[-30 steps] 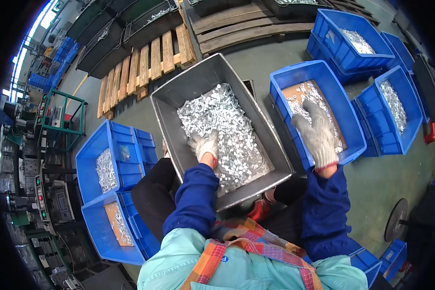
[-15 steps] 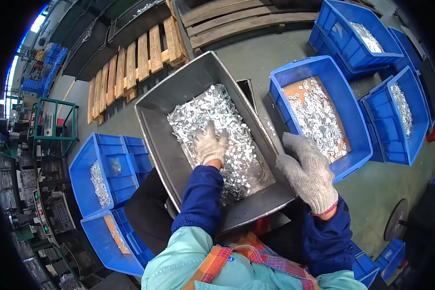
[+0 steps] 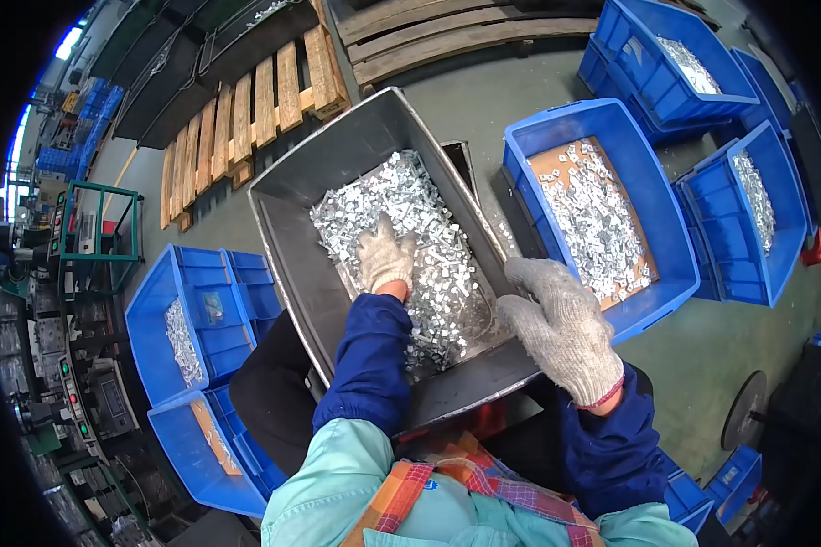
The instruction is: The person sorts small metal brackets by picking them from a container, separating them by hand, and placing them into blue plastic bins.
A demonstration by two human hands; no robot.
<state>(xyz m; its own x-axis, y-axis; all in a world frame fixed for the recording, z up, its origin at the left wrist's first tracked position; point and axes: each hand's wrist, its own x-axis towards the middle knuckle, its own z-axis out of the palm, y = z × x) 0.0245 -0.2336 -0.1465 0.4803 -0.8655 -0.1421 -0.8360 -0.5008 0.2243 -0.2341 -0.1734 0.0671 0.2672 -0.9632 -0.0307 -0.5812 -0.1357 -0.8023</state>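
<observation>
A dark grey rectangular bin (image 3: 292, 232) sits tilted in front of me, holding a heap of small shiny metal pieces (image 3: 433, 223). My left hand (image 3: 385, 258), in a knitted work glove, rests on the heap with its fingers apart, and its fingertips are partly among the pieces. At the bin's right side is my right hand (image 3: 564, 333), also gloved. Its fingers are stretched out over the rim with the thumb apart, and nothing shows in its grip. Whether its palm touches the rim is hidden.
To the right stands a blue tub (image 3: 680, 264) with similar pieces (image 3: 597, 214) on cardboard. More blue tubs (image 3: 748, 264) are stacked beyond it, and others (image 3: 210, 283) stand at left. Wooden pallets (image 3: 246, 128) lie ahead. A machine panel (image 3: 77, 401) is at far left.
My right hand has shifted slightly left and down over the bin's rim. My left hand remains on the heap, moved a little. The whole view has shifted slightly.
</observation>
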